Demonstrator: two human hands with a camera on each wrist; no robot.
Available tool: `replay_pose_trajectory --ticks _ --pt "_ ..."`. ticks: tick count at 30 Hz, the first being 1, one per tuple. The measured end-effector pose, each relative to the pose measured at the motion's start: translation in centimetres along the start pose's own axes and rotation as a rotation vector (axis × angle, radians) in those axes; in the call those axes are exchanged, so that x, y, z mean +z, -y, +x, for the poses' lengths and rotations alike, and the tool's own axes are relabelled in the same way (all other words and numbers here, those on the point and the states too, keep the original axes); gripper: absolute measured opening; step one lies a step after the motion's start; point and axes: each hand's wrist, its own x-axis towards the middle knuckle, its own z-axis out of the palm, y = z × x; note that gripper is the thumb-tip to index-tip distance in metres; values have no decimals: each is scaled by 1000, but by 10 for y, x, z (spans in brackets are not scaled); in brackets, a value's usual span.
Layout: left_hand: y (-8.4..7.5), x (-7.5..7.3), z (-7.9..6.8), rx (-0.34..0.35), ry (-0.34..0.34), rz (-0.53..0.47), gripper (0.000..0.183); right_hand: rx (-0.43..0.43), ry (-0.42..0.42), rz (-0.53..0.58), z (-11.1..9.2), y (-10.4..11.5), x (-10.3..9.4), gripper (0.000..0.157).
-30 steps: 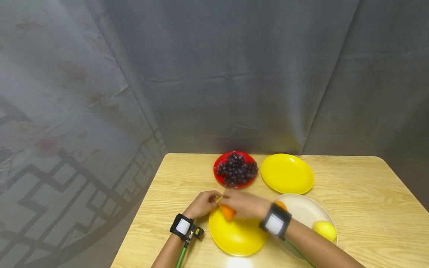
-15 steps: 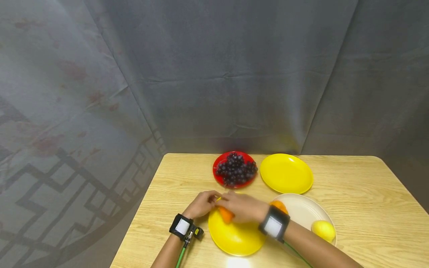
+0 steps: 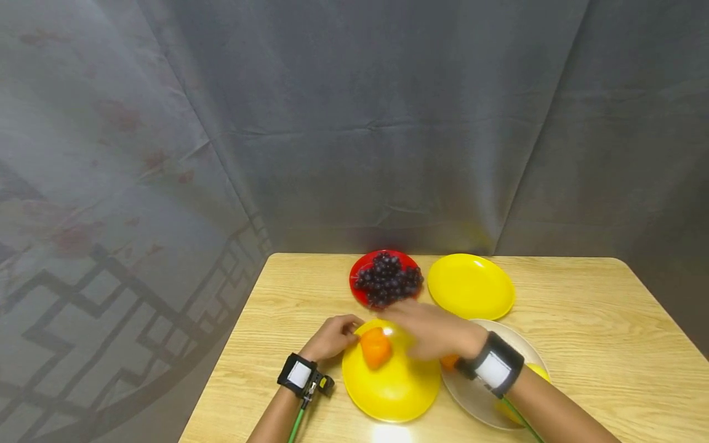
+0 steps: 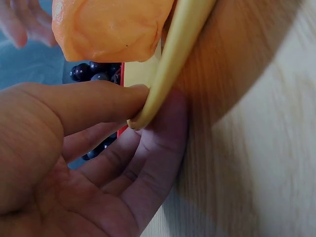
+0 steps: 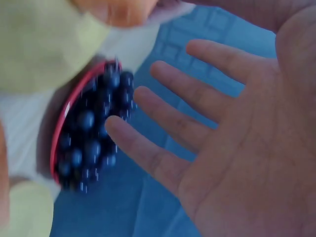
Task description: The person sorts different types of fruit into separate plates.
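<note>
My left hand (image 3: 331, 338) pinches the left rim of the near yellow plate (image 3: 394, 397), thumb on top and fingers beneath, as the left wrist view shows. An orange-coloured, lumpy fruit (image 3: 375, 348) lies on that plate, close to the left thumb; its surface looks glossy and dented (image 4: 111, 29). Over the plate's right side hovers my right hand (image 3: 440, 329), blurred by motion. In the right wrist view its fingers (image 5: 177, 123) are spread and nearly straight, holding nothing.
Dark grapes (image 3: 386, 280) fill a red plate (image 3: 359, 289) at the back. Beside it stands another yellow plate (image 3: 472, 288). A cream plate (image 3: 471, 400) at the right bears a second orange fruit (image 3: 449, 362) and a lemon (image 3: 537, 370), both partly hidden by the right arm.
My right hand has let go of the orange-coloured fruit on the near yellow plate and moved right, its fingers opening out. The left hand stays at the rim.
</note>
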Motion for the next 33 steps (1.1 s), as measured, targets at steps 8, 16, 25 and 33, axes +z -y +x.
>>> replay_pose_trajectory --ticks 8,16,25,33 --pt "-2 -2 -1 -13 -4 9 28 68 -63 37 -43 -20 -17 80" --pt "-4 -1 -2 -4 -5 -6 28 178 -40 43 -85 -36 -5 72" --pt "-2 -1 -4 -14 -12 3 29 174 -79 39 -111 -40 17 78" --pt "-3 0 -4 -17 -11 -11 30 151 -96 50 -112 -42 22 72"
